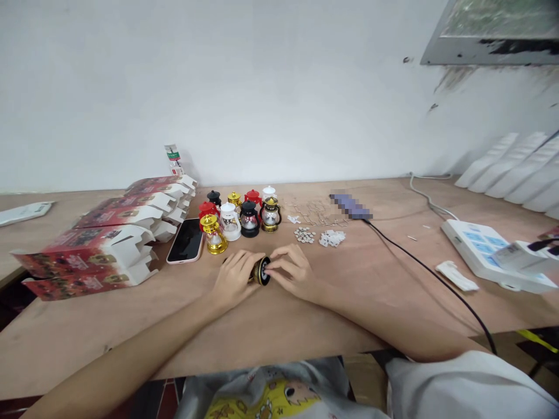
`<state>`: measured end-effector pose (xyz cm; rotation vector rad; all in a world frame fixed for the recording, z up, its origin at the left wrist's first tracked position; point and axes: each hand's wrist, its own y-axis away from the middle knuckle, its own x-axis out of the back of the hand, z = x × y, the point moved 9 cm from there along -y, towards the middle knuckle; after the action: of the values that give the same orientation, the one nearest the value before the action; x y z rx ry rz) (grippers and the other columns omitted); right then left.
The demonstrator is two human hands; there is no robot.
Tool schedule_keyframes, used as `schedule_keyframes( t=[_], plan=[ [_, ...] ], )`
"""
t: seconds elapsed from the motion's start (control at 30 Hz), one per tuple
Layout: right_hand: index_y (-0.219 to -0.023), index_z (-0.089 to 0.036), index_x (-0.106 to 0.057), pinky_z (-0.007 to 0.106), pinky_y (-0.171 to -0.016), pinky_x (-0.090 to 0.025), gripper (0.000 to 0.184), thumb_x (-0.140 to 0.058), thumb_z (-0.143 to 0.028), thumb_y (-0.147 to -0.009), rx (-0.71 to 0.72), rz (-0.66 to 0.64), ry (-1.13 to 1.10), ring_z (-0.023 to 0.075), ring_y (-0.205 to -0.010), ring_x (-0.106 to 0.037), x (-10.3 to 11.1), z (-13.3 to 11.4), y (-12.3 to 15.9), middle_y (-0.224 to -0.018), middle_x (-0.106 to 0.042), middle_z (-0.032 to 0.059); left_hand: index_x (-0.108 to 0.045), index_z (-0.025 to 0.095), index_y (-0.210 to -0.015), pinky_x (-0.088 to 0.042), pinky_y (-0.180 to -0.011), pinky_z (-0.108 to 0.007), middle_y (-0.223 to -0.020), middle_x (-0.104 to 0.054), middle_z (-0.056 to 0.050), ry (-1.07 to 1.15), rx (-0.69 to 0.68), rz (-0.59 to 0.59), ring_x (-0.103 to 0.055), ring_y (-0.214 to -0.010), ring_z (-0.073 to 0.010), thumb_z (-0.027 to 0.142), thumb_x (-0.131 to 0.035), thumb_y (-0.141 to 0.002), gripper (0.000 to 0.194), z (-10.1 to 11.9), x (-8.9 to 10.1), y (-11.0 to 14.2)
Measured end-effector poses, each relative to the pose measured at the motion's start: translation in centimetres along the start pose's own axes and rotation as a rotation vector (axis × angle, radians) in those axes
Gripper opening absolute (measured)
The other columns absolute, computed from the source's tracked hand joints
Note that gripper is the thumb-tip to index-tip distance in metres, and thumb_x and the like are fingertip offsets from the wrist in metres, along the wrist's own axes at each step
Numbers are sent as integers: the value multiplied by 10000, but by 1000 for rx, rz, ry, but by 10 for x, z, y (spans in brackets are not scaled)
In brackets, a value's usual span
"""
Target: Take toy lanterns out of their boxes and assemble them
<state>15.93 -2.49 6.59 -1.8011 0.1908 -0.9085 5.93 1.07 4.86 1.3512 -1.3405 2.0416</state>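
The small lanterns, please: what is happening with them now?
A person's left hand holds what looks like a black-and-gold lantern on its side, with the right hand at its round end. Beyond the hands, nine lanterns stand together. Small round parts and white pieces lie to their right, open red boxes to their left.

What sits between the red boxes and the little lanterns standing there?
A phone with a dark screen lies between the red boxes and the little lanterns, as the head view shows.
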Motion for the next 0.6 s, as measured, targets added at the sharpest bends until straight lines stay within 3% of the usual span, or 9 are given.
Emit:
schedule_keyframes(
  t=[0.6],
  plan=[
    [-862,-196,-585,315,-716,-487,40,-552,-198,-839,-26,30,48,162,-804,-588,3,-8,-1,-871,-623,69,-491,170,-1134,-462,-740,-338,-979,-629,-92,-17,-22,49,-574,-929,-235,223,-541,-792,350,0,3,0]
  ],
)
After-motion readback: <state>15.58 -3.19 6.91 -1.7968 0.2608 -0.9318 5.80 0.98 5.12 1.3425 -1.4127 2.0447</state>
